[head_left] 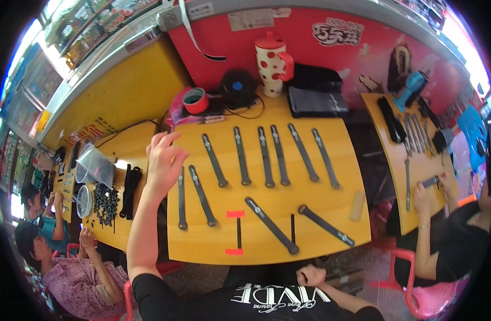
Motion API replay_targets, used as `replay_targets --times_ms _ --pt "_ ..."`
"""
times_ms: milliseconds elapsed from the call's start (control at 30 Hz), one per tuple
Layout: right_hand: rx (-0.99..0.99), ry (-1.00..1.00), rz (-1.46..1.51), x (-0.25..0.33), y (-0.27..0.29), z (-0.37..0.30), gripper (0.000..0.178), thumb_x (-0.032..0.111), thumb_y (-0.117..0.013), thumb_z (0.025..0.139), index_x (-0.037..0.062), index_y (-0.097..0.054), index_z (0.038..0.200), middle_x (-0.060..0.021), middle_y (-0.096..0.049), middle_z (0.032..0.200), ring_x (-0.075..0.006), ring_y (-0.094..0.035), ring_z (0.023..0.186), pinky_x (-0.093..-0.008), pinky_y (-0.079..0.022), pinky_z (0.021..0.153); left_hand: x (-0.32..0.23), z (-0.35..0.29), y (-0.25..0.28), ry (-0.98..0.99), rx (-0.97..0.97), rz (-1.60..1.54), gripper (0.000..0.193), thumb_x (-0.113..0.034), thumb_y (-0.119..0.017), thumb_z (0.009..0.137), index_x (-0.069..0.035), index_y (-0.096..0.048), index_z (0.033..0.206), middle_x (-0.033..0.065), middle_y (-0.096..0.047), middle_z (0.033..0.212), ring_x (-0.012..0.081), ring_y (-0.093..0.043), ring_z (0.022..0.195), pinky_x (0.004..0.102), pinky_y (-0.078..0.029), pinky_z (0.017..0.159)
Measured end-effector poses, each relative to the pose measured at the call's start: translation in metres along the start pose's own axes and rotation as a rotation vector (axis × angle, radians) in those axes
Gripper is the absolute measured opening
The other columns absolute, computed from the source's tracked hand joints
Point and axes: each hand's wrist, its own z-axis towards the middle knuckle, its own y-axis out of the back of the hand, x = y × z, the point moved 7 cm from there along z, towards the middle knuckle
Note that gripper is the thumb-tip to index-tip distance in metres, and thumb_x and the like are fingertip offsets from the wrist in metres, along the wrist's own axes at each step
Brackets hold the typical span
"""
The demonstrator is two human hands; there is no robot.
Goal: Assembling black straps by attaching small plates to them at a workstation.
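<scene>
My left hand (166,160) is raised at the left edge of the yellow table (267,214), its fingers loosely bent and apart, holding nothing. Just below it lies a dark grey strap (181,200) with white print and a rounded end; a second strap (202,195) is beside it. Several similar straps stand in a row farther back, such as this strap (241,156). Nearer me, one strap (272,226) lies aslant, and another strap (326,226) slants at its right. My right hand (311,275) is curled closed by my lap, below the front edge, with nothing visible in it.
Red tape pieces (235,214) and thin black lines mark the tabletop. At the back stand a dotted tumbler (272,64), a tape roll (195,100), a small fan (238,85) and a black pouch (318,101). People work at side tables, left and right.
</scene>
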Motion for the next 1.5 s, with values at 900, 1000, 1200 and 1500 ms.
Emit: replay_targets --times_ms 900,1000,1200,1500 --pt "-0.137 -0.639 -0.573 -0.191 0.068 0.333 0.019 0.009 -0.06 0.081 0.004 -0.07 0.097 -0.0215 -0.062 0.107 -0.0396 -0.063 0.1 -0.0483 -0.054 0.079 -0.091 -0.269 0.03 0.418 0.046 -0.245 0.022 -0.003 -0.073 0.074 -0.001 -0.067 0.095 0.0164 -0.06 0.122 0.0383 -0.048 0.12 0.0466 -0.036 0.102" --pt "-0.143 -0.521 -0.74 -0.172 0.049 0.334 0.021 0.009 -0.059 0.082 0.0007 -0.068 0.099 -0.0213 -0.06 0.111 -0.04 -0.06 0.103 -0.0489 -0.055 0.08 -0.079 -0.275 0.022 0.467 0.048 -0.25 0.022 -0.003 -0.073 0.075 -0.001 -0.066 0.096 0.0165 -0.06 0.122 0.0387 -0.048 0.12 0.0468 -0.037 0.101" --pt "0.031 -0.483 -0.787 -0.171 0.048 0.342 0.023 0.012 -0.061 0.082 -0.0046 -0.067 0.098 -0.0243 -0.06 0.107 -0.0405 -0.06 0.1 -0.0479 -0.055 0.08 -0.088 -0.256 0.008 0.438 0.05 -0.277 0.022 -0.002 -0.072 0.075 -0.001 -0.066 0.096 0.0168 -0.06 0.122 0.0392 -0.049 0.12 0.0474 -0.038 0.101" --pt "-0.106 -0.189 -0.447 -0.094 0.097 0.311 0.022 0.016 -0.067 0.083 0.0011 -0.067 0.098 -0.0163 -0.062 0.096 -0.0336 -0.063 0.091 -0.0426 -0.051 0.076 -0.128 -0.231 0.0 0.32 0.057 -0.347 0.021 -0.003 -0.074 0.073 -0.001 -0.068 0.094 0.0167 -0.06 0.121 0.0395 -0.049 0.12 0.0476 -0.039 0.099"
